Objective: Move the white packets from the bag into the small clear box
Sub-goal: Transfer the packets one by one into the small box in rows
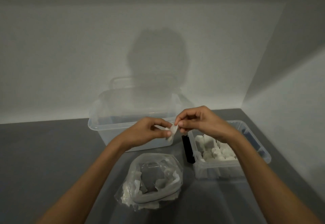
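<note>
Left hand and right hand both pinching small crumpled white packet between them, above grey bench. No writing showing.

One small, crumpled white packet is held in the air above the counter, pinched between the fingertips of the left hand and the right hand. The bag is thin clear plastic. It lies slumped with its mouth gaping open, near the counter's front edge and about midway across. A few bagged packets lie along its lower left side. The small clear box stands upright and lidless toward the counter's right edge, apart from the bag. A heap of boxed packets fills it.
</note>
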Available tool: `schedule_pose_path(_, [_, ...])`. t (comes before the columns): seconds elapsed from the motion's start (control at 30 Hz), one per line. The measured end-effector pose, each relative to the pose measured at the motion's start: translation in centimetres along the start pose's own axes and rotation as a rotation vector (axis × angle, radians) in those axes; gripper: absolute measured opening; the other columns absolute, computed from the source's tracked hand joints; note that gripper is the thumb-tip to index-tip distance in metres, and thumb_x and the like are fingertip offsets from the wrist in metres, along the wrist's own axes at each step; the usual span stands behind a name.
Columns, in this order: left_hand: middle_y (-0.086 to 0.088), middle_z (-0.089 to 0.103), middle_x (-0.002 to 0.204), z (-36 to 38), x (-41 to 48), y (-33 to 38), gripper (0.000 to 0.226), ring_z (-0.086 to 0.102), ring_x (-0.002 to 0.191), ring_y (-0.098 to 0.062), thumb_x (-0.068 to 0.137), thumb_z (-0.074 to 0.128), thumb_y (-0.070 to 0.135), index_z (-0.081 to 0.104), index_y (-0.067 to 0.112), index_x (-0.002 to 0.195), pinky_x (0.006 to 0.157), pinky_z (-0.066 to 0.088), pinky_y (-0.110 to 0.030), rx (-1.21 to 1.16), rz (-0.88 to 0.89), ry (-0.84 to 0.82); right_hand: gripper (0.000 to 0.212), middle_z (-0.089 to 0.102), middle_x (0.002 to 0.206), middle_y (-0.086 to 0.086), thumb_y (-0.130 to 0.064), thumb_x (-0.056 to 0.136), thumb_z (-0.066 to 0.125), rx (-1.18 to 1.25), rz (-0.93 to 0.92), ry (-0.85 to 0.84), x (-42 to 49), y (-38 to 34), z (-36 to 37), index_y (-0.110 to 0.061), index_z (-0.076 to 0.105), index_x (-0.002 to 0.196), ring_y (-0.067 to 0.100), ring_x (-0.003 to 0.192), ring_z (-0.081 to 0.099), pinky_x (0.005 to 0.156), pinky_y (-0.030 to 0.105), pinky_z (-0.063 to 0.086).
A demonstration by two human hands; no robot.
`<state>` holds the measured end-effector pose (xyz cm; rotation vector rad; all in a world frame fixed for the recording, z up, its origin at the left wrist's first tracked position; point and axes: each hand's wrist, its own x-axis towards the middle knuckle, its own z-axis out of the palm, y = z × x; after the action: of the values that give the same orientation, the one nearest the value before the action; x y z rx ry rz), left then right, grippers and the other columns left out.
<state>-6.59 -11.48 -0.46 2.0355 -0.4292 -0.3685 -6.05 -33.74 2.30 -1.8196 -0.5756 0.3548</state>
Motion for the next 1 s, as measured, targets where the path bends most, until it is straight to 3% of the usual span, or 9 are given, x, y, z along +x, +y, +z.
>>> schedule_pose_path(0.1, [-0.001, 0.072, 0.105, 0.9, 1.7, 1.5, 0.027, 0.067, 0.097, -0.013, 0.082, 0.073, 0.024, 0.070, 0.017, 0.108, 0.094, 0.047, -0.027, -0.035, -0.007, -0.105, 0.014, 0.071, 0.092, 0.018, -0.003, 0.088, 0.063, -0.031, -0.005, -0.050, -0.6, -0.4, -2.1, 0.001, 0.069, 0.100, 0.022, 0.084, 0.068, 0.085, 0.031, 0.056])
schedule_pose_path(0.27, [0.007, 0.067, 0.071, 3.2, 4.7, 3.1, 0.014, 0.055, 0.063, 0.000, 0.080, 0.074, 0.020, 0.073, 0.009, 0.088, 0.064, 0.043, -0.016, -0.103, 0.028, -0.058, 0.018, 0.072, 0.094, 0.015, -0.010, 0.091, 0.061, -0.046, 0.025, 0.061, -2.1, 0.0, -5.3, -0.005, 0.071, 0.104, 0.024, 0.089, 0.068, 0.084, 0.031, 0.056])
schedule_pose_path(0.4, [-0.003, 0.069, 0.076, 4.9, 7.2, 3.6, 0.018, 0.057, 0.065, -0.006, 0.078, 0.076, 0.023, 0.072, 0.007, 0.085, 0.066, 0.045, -0.024, -0.120, 0.014, 0.007, 0.021, 0.072, 0.085, 0.004, -0.022, 0.088, 0.065, -0.044, 0.064, 0.257, -3.2, 1.2, -6.8, -0.012, 0.071, 0.106, 0.016, 0.080, 0.066, 0.080, 0.030, 0.057])
schedule_pose_path(0.53, [-0.003, 0.069, 0.074, 6.6, 9.4, 4.0, 0.018, 0.056, 0.065, -0.008, 0.077, 0.077, 0.024, 0.072, 0.008, 0.083, 0.062, 0.045, -0.022, -0.109, 0.019, 0.016, 0.012, 0.074, 0.080, 0.007, -0.012, 0.082, 0.073, -0.141, 0.094, 0.440, -3.7, 2.9, -8.1, -0.013, 0.073, 0.094, 0.009, 0.068, 0.065, 0.065, 0.020, 0.050])
schedule_pose_path(0.63, [0.006, 0.069, 0.072, 7.6, 11.2, 4.3, 0.017, 0.059, 0.062, 0.001, 0.078, 0.077, 0.021, 0.073, 0.007, 0.086, 0.061, 0.048, -0.017, -0.025, 0.037, -0.013, 0.006, 0.071, 0.070, 0.003, -0.010, 0.081, 0.073, -0.251, 0.111, 0.584, -3.8, 4.3, -9.3, -0.012, 0.074, 0.087, -0.002, 0.056, 0.060, 0.057, 0.010, 0.045])
schedule_pose_path(0.7, [0.004, 0.069, 0.073, 8.5, 12.6, 4.4, 0.011, 0.061, 0.062, 0.002, 0.080, 0.074, 0.012, 0.072, 0.006, 0.089, 0.063, 0.051, -0.019, 0.053, 0.058, -0.017, 0.004, 0.069, 0.067, 0.000, -0.009, 0.082, 0.071, -0.351, 0.144, 0.606, -3.7, 5.4, -10.3, -0.011, 0.074, 0.084, -0.005, 0.052, 0.058, 0.056, 0.007, 0.045])
schedule_pose_path(0.83, [-0.013, 0.069, 0.086, 11.5, 15.4, 3.8, 0.017, 0.063, 0.069, -0.018, 0.083, 0.068, 0.003, 0.067, 0.004, 0.100, 0.070, 0.057, -0.032, 0.231, 0.061, -0.031, 0.009, 0.065, 0.069, -0.001, -0.005, 0.084, 0.066, -0.575, 0.279, 0.557, -3.2, 8.9, -11.6, -0.010, 0.073, 0.083, -0.002, 0.058, 0.056, 0.057, 0.001, 0.041])
schedule_pose_path(0.9, [-0.012, 0.067, 0.088, 13.2, 16.7, 3.0, 0.020, 0.063, 0.071, -0.021, 0.085, 0.066, 0.004, 0.064, 0.004, 0.105, 0.071, 0.057, -0.034, 0.284, 0.039, -0.045, 0.013, 0.066, 0.076, 0.004, -0.004, 0.086, 0.061, -0.654, 0.343, 0.529, -2.9, 10.9, -12.0, -0.008, 0.073, 0.084, 0.010, 0.072, 0.059, 0.057, 0.006, 0.038])
schedule_pose_path(1.0, [-0.016, 0.068, 0.098, 15.2, 18.5, 2.2, 0.018, 0.063, 0.085, -0.025, 0.086, 0.062, 0.005, 0.063, 0.003, 0.104, 0.080, 0.054, -0.035, 0.412, 0.036, -0.070, 0.016, 0.070, 0.084, 0.011, -0.002, 0.087, 0.056, -0.720, 0.412, 0.501, -2.6, 13.8, -12.3, -0.006, 0.072, 0.083, 0.021, 0.082, 0.064, 0.068, 0.024, 0.045])
